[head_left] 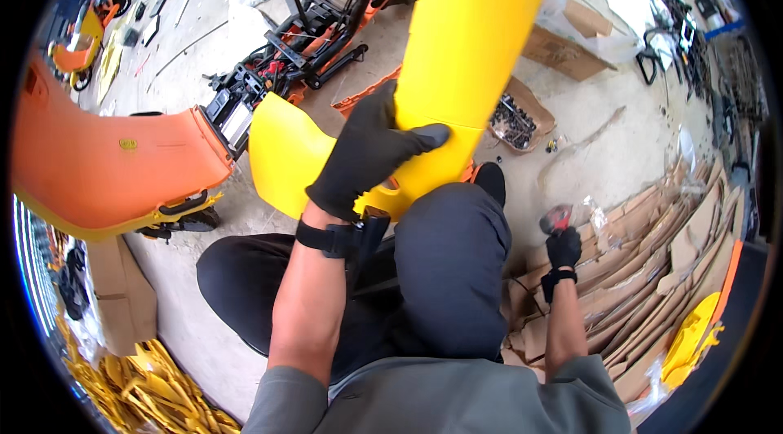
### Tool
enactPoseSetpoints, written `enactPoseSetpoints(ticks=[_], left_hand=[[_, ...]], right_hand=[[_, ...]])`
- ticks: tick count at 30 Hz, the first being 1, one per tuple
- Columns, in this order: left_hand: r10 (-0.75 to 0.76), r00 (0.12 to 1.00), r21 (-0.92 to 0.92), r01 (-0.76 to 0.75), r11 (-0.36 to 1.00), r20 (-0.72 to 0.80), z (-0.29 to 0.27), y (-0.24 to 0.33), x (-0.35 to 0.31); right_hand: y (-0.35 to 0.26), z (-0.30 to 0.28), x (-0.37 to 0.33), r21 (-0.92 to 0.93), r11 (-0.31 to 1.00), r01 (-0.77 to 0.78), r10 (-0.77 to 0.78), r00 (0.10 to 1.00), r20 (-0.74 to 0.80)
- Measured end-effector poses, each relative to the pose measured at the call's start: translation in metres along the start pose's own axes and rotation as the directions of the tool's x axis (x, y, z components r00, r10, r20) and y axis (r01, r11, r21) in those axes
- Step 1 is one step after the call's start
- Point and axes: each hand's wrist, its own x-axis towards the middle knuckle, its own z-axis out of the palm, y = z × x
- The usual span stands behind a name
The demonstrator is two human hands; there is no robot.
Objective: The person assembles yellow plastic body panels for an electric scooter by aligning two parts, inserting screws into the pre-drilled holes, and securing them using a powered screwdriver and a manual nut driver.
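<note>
My left hand (371, 148), in a black glove, is closed on the edge of a long, curved yellow plastic panel (473, 42). The thumb lies across its face. The panel stands up in front of me, its lower end beside my raised knee. A wider yellow curved piece (285, 152) spreads out left of my wrist; whether it is joined to the panel is hidden. Off to the right, low by the cardboard, my gloved right hand (564, 248) is wrapped round a red-and-grey power tool (558, 218). It looks like a drill, but is small and blurred.
An orange vehicle body (122, 152) stands at left, by an open dark frame (302, 42). Small screws or fasteners fill a shallow cardboard box (530, 120) beyond my foot. Flattened cardboard (652, 271) is stacked at right. Yellow parts (155, 389) are heaped at lower left.
</note>
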Motion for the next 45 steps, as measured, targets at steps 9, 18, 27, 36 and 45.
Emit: enactPoseSetpoints(ticks=[9,18,27,36,45], left_hand=[[0.302,0.929,0.275,-0.239,0.931,-0.214,0.032,0.015,-0.015],[0.599,0.768,0.475,-0.449,0.757,-0.228,0.043,0.016,-0.016],[0.619,0.771,0.318,-0.555,0.769,-0.149,0.046,0.023,-0.026],[0.665,0.728,0.433,-0.552,0.712,-0.166,0.064,0.034,-0.031],[0.345,0.932,-0.213,-0.316,0.925,0.115,0.05,0.05,-0.039]], right_hand=[[-0.012,0.027,-0.02,-0.035,0.987,-0.16,0.163,0.97,0.179],[-0.012,-0.036,0.033,0.258,0.932,0.253,-0.296,0.944,0.144],[-0.193,-0.315,-0.013,0.949,-0.196,0.248,-0.734,0.605,-0.31],[-0.219,-0.318,-0.01,0.816,-0.574,-0.071,-0.653,0.641,-0.403],[-0.208,-0.315,-0.009,0.607,-0.779,-0.154,-0.502,0.733,-0.458]])
